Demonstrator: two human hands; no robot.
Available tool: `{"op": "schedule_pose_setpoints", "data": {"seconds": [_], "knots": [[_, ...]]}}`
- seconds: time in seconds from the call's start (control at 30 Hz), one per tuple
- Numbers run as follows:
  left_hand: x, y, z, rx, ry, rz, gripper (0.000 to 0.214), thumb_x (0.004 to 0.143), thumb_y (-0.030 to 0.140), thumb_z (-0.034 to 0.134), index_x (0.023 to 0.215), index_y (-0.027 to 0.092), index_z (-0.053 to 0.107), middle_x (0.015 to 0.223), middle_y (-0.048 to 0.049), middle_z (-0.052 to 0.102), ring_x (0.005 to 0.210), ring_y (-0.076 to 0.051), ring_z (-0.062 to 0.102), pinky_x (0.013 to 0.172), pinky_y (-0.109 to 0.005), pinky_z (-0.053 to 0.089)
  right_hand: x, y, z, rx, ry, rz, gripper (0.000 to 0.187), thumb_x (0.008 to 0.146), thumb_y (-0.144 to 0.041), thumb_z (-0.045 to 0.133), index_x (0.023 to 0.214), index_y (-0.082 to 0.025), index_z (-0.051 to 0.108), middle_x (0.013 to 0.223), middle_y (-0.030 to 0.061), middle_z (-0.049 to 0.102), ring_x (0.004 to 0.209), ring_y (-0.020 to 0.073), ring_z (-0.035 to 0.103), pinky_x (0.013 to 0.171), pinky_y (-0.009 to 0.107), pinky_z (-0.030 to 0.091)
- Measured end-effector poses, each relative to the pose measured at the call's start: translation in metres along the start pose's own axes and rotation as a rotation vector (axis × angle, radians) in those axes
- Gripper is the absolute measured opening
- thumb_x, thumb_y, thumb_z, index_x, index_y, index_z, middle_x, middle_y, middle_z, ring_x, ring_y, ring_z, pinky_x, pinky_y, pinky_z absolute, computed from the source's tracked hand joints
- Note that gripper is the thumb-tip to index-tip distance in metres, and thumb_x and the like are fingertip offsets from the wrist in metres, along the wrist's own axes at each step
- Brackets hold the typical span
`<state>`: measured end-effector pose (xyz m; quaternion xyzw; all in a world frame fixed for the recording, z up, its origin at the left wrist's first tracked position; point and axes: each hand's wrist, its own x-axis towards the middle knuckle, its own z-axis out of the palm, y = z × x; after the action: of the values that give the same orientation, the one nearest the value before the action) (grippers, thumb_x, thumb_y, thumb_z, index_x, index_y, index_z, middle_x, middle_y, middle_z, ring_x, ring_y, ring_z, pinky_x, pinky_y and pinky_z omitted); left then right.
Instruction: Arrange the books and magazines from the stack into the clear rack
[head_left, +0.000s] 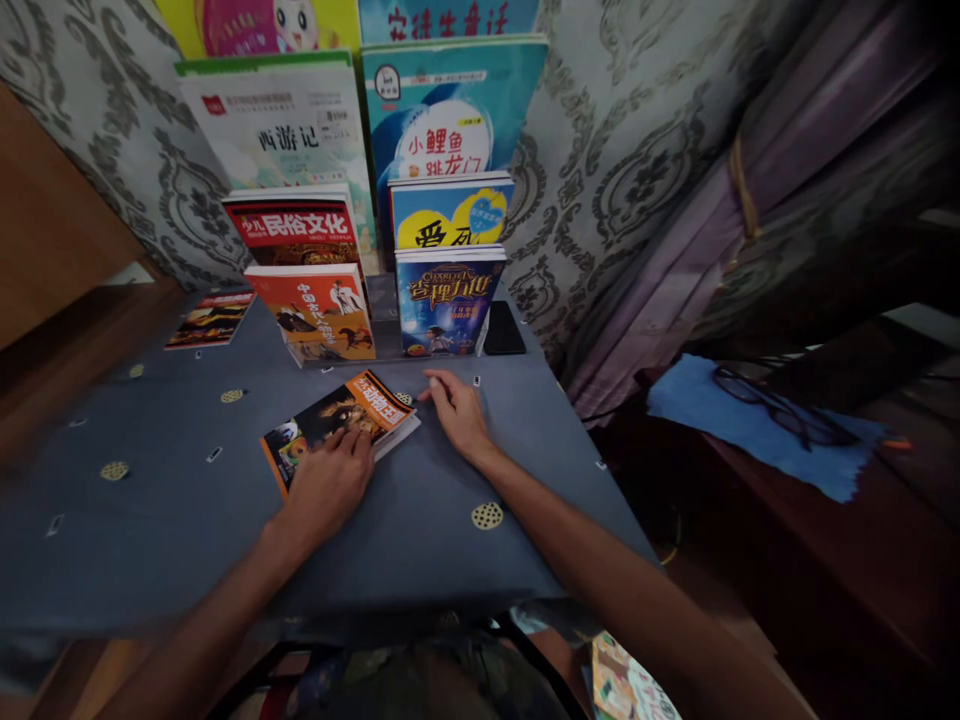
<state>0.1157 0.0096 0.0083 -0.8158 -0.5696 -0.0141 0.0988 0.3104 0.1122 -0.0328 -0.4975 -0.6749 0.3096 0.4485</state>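
A booklet with a dark, animal-picture cover and orange edges (386, 400) lies tilted on the blue-grey tablecloth (420, 530). My left hand (334, 480) rests on its cover near the lower edge, fingers laid over the surface rather than wrapped round it. Just right of the booklet, my right hand (459, 418) is over the cloth with thumb and index finger apart, holding nothing. Behind both hands, a tiered rack displays upright books, among them an orange book (326, 310) at front left and a dark blue book (446, 300) at front right.
A dark phone (505, 328) lies right of the rack. Another booklet (211, 318) is flat at the left. Beyond the table's right edge, glasses (787, 405) sit on a blue cloth (690, 400). A tied curtain (675, 260) hangs nearby.
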Motion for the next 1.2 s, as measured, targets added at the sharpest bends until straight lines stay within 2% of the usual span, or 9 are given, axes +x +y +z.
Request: {"op": "schedule_pose_setpoints", "data": {"seconds": [0.2,0.3,0.43,0.57,0.67,0.83,0.93,1.07,1.2], "knots": [[0.000,0.004,-0.002,0.025,-0.036,-0.005,0.034,0.102,0.023,0.039,0.119,0.009,0.064,0.118,-0.0196,0.072,0.114,-0.032,0.067,0.087,-0.044,0.059,-0.007,-0.014,-0.004,0.024,0.011,-0.094,0.034,0.100,-0.031,0.040,0.117,-0.017,0.066,0.077,0.0021,0.073,0.069,0.0173,0.065,0.068,0.027,0.047],[-0.002,0.006,0.004,0.002,-0.014,-0.015,0.034,0.100,0.025,0.045,0.123,0.009,0.063,0.126,-0.0217,0.068,0.120,-0.035,0.064,0.092,-0.046,0.057,-0.010,-0.018,-0.004,-0.040,-0.098,-0.169,0.032,0.101,-0.028,0.041,0.113,-0.017,0.068,0.078,0.0027,0.072,0.074,0.0177,0.066,0.071,0.027,0.046],[-0.005,0.005,0.010,0.002,0.015,-0.009,0.035,0.099,0.029,0.049,0.126,0.011,0.063,0.129,-0.0192,0.067,0.122,-0.033,0.063,0.096,-0.045,0.056,-0.011,-0.016,-0.001,-0.257,-0.274,-0.245,0.026,0.099,-0.024,0.047,0.094,-0.019,0.072,0.084,0.0053,0.072,0.077,0.0185,0.065,0.074,0.028,0.044],[-0.017,-0.011,0.007,-0.018,0.039,0.028,0.036,0.099,0.037,0.050,0.126,0.017,0.064,0.131,-0.0135,0.068,0.122,-0.030,0.064,0.098,-0.043,0.056,-0.011,-0.015,0.001,-0.359,-0.276,-0.270,0.025,0.099,-0.023,0.049,0.091,-0.019,0.072,0.081,0.0044,0.070,0.073,0.0171,0.061,0.070,0.027,0.042],[-0.036,-0.032,0.006,-0.008,0.041,-0.046,0.037,0.100,0.038,0.044,0.124,0.018,0.065,0.129,-0.0121,0.069,0.120,-0.031,0.064,0.096,-0.046,0.056,-0.012,-0.018,-0.001,-0.430,-0.308,-0.299,0.024,0.097,-0.021,0.050,0.089,-0.018,0.072,0.078,0.0046,0.068,0.070,0.0173,0.059,0.068,0.028,0.040],[-0.065,-0.060,0.013,-0.040,0.054,-0.142,0.044,0.102,0.033,0.035,0.132,0.012,0.060,0.137,-0.0161,0.063,0.121,-0.031,0.064,0.093,-0.044,0.058,-0.013,-0.024,0.000,-0.438,-0.329,-0.292,0.022,0.097,-0.021,0.052,0.108,-0.019,0.071,0.086,0.0054,0.070,0.075,0.0179,0.061,0.070,0.028,0.042],[-0.068,-0.060,0.010,-0.085,0.042,-0.149,0.043,0.102,0.036,0.035,0.131,0.017,0.061,0.136,-0.0129,0.064,0.118,-0.028,0.066,0.093,-0.041,0.058,-0.010,-0.027,0.004,-0.411,-0.348,-0.294,0.027,0.099,-0.022,0.050,0.119,-0.018,0.067,0.094,0.0071,0.071,0.085,0.0204,0.062,0.077,0.030,0.045],[-0.067,-0.054,0.002,-0.089,0.013,-0.142,0.042,0.101,0.047,0.040,0.126,0.022,0.064,0.132,-0.0105,0.067,0.108,-0.027,0.071,0.089,-0.040,0.059,-0.006,-0.028,0.008,-0.419,-0.393,-0.336,0.028,0.100,-0.019,0.046,0.121,-0.016,0.065,0.103,0.0099,0.072,0.096,0.0228,0.061,0.087,0.034,0.045],[-0.078,-0.056,0.003,-0.123,-0.038,-0.040,0.050,0.094,0.056,0.051,0.131,0.024,0.062,0.142,-0.0124,0.060,0.120,-0.032,0.065,0.098,-0.046,0.054,-0.004,-0.027,0.008,-0.445,-0.406,-0.377,0.032,0.100,-0.018,0.044,0.128,-0.016,0.060,0.104,0.0103,0.071,0.094,0.0231,0.059,0.088,0.035,0.045]]}}
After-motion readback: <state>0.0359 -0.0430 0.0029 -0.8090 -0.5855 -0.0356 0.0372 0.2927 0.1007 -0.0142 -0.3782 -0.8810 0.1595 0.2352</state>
